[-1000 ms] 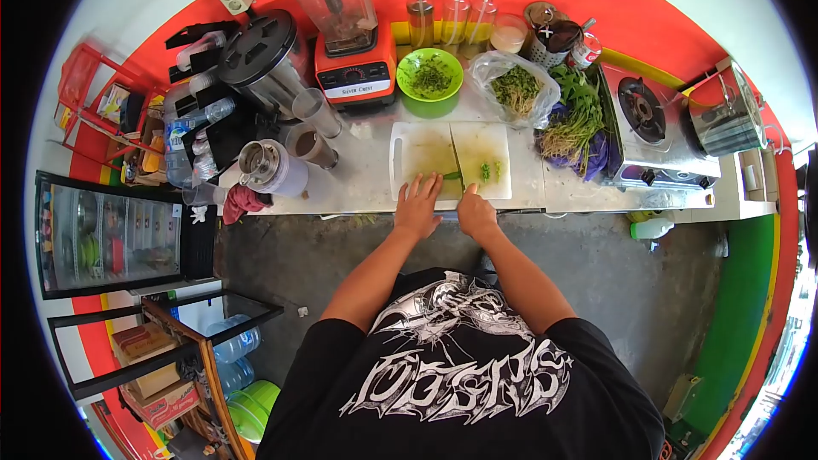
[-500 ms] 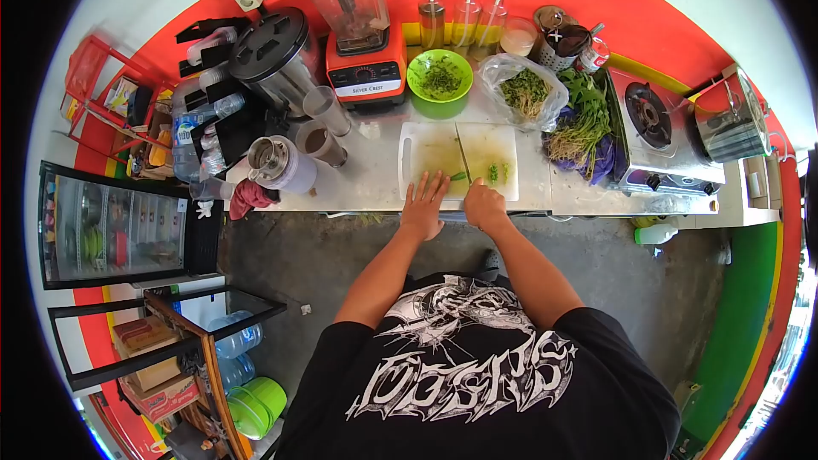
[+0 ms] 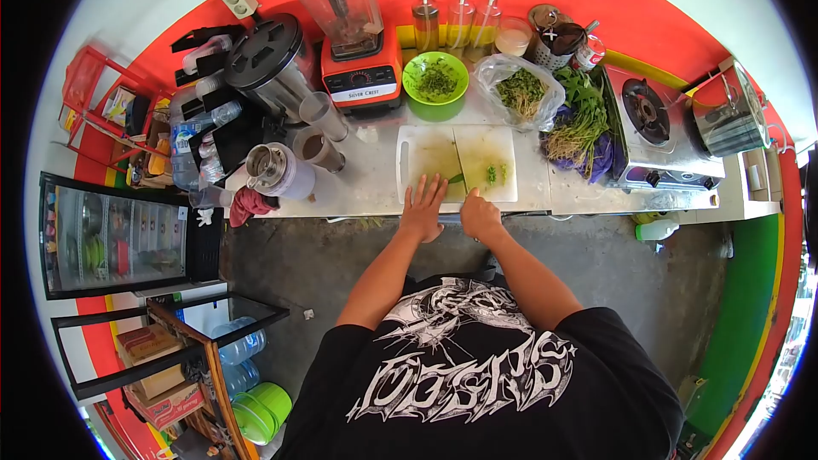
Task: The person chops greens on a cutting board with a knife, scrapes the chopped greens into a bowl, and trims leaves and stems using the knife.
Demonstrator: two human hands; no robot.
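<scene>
A white cutting board (image 3: 417, 153) lies at the counter's front edge. My left hand (image 3: 423, 206) rests on its lower left part, fingers spread, beside a green leaf piece (image 3: 456, 179). In my right hand (image 3: 481, 216) is the handle of a knife (image 3: 459, 158), whose thin blade points away across the board, just right of the leaf. Small chopped green bits (image 3: 492, 175) lie right of the blade. Behind the board, a green bowl (image 3: 437, 109) holds chopped greens. A clear plastic bag (image 3: 520, 92) of greens sits behind the board's right side.
Leafy greens with roots (image 3: 579, 132) lie beside a gas stove (image 3: 635, 149). An orange blender (image 3: 362, 77), pump bottles (image 3: 461, 21), a black-lidded container (image 3: 273, 68), clear cups (image 3: 319, 150) and a metal-topped jug (image 3: 281, 172) stand on the counter (image 3: 366, 192).
The view has shifted slightly. Both hands remain at the board's front edge, and the right hand still grips the knife, with only small movement at the leaf.
</scene>
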